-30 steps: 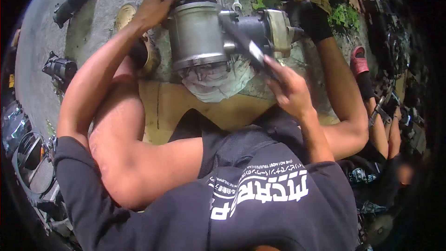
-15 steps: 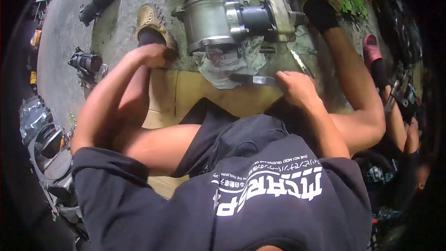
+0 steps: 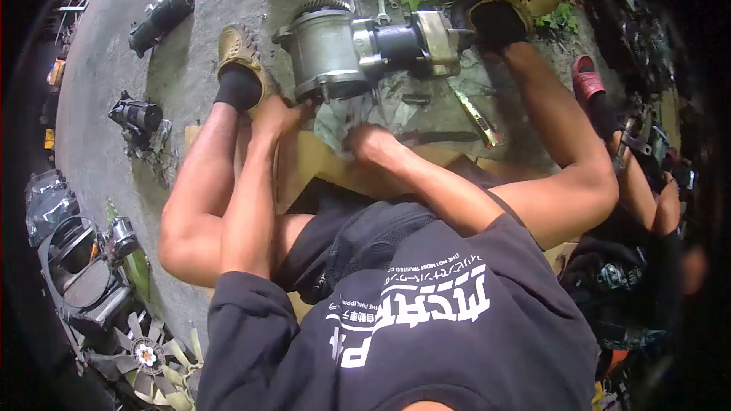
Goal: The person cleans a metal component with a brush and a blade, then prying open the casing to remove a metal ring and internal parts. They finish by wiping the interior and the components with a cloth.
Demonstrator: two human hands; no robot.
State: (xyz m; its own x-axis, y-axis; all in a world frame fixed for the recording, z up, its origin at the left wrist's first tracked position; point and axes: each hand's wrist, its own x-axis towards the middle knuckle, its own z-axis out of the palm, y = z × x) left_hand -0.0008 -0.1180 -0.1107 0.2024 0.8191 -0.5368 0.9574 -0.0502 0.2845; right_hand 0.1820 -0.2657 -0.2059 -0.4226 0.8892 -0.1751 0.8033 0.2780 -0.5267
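A grey metal machine part, with a drum-shaped housing, a toothed gear and a black cylindrical section, lies on its side on the floor before me. My right hand is closed and blurred at a crumpled whitish rag below the housing, and seems to grip it. My left hand is by my left shoe, just left of the rag; its fingers are too smeared to read. A dark flat tool lies right of my right hand. Farther right is a slim cutter-like tool.
Wrenches lie behind the machine part. Cardboard covers the floor between my legs. Left are black cylindrical parts and a fan. Another person's arm and pink shoe show at right.
My right hand has let go of the dark flat tool and moved left to the rag. My left hand has come lower and right, toward the rag. The view has shifted.
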